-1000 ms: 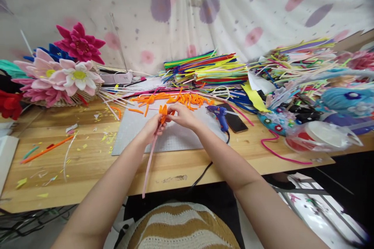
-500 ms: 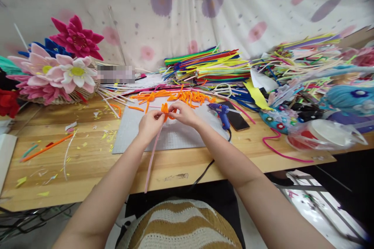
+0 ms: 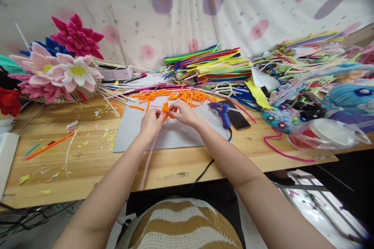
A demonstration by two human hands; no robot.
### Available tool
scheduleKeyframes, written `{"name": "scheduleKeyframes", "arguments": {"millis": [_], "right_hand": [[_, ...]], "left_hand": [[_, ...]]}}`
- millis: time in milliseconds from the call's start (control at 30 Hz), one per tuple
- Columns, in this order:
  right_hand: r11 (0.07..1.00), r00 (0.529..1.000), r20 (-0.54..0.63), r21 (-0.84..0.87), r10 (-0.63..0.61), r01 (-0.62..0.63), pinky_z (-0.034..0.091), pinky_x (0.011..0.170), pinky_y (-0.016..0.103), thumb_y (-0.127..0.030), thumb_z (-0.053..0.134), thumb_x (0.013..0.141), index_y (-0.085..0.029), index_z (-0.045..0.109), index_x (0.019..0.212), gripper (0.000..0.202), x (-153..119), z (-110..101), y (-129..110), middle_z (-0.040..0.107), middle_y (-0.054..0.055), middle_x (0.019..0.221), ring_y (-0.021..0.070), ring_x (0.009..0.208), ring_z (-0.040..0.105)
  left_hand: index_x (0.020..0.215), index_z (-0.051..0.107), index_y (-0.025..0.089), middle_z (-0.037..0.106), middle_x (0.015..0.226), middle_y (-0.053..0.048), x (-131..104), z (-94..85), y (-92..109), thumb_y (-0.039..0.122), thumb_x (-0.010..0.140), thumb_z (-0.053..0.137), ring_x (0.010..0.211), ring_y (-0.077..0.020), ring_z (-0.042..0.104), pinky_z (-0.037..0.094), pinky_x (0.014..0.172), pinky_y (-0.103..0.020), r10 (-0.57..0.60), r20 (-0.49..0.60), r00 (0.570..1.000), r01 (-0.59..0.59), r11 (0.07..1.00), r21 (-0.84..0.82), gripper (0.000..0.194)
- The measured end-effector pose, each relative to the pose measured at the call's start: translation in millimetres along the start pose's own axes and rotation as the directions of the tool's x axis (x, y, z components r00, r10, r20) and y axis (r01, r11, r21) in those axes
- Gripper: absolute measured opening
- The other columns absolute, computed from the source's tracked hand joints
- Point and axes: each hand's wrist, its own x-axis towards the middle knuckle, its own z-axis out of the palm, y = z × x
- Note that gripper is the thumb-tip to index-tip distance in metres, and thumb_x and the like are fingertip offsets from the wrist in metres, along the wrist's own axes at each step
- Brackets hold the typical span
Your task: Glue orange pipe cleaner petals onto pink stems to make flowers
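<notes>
Over the grey mat (image 3: 128,132) I hold an orange pipe-cleaner flower (image 3: 165,107) between both hands. My left hand (image 3: 151,123) pinches it low on its left side, where a pale pink stem (image 3: 148,160) slants down toward the table's front edge. Thumb and fingers of my right hand (image 3: 184,113) are closed on the orange loops from the right. My fingertips partly cover where stem and flower meet. Behind the hands, a row of bent orange pipe-cleaner pieces (image 3: 191,96) lies along the mat's back edge.
A blue glue gun (image 3: 223,113) lies by a dark phone (image 3: 239,116) on the right, its cord running off the front. White-handled scissors (image 3: 223,88) and bundled pipe cleaners (image 3: 207,64) lie behind. Fuzzy flowers (image 3: 76,39) stand at left; a plastic-wrapped tub (image 3: 324,132) sits right.
The pink stem's lower end has swung slightly left. Both hands keep hold of the orange flower in nearly the same place, and the view has shifted a little.
</notes>
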Motion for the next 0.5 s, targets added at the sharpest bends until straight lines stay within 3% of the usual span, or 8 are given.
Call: {"name": "scheduleKeyframes", "arguments": {"millis": [267,400,500], "right_hand": [[0.998,0.999,-0.015,0.055,0.045,-0.044,0.035,0.07,0.026,-0.019,0.057,0.072,-0.017,0.062,0.071,0.005,1.6,-2.5,8.2,0.062,0.001,0.076,0.0127,0.075,0.05],[0.997,0.999,-0.018,0.057,0.052,-0.051,0.035,0.07,0.026,-0.018,0.057,0.071,-0.017,0.062,0.071,0.005,2.9,-0.9,9.0,0.062,0.0,0.076,0.013,0.075,0.051],[0.997,0.998,-0.011,0.054,0.064,-0.063,0.036,0.07,0.026,-0.02,0.058,0.071,-0.017,0.062,0.07,0.005,3.7,0.7,9.7,0.061,0.001,0.076,0.0131,0.075,0.051]], "left_hand": [[0.077,0.052,0.018,0.061,0.066,-0.005,14.9,0.1,-24.3,0.027,0.081,0.032,0.058,-0.0172,0.057,0.041,0.058,-0.028,-0.273,0.019,0.962,0.273,0.954,-0.12,0.023],[0.066,0.049,0.019,0.051,0.052,0.0,13.2,3.6,-22.0,0.028,0.081,0.029,0.046,-0.0142,0.05,0.04,0.051,-0.027,-0.146,0.107,0.983,0.17,0.947,-0.274,0.027],[0.071,0.052,0.018,0.055,0.06,0.0,9.1,4.2,-13.4,0.031,0.079,0.036,0.053,-0.0125,0.052,0.041,0.054,-0.025,-0.026,0.035,0.999,0.036,0.947,-0.319,0.023]]}}
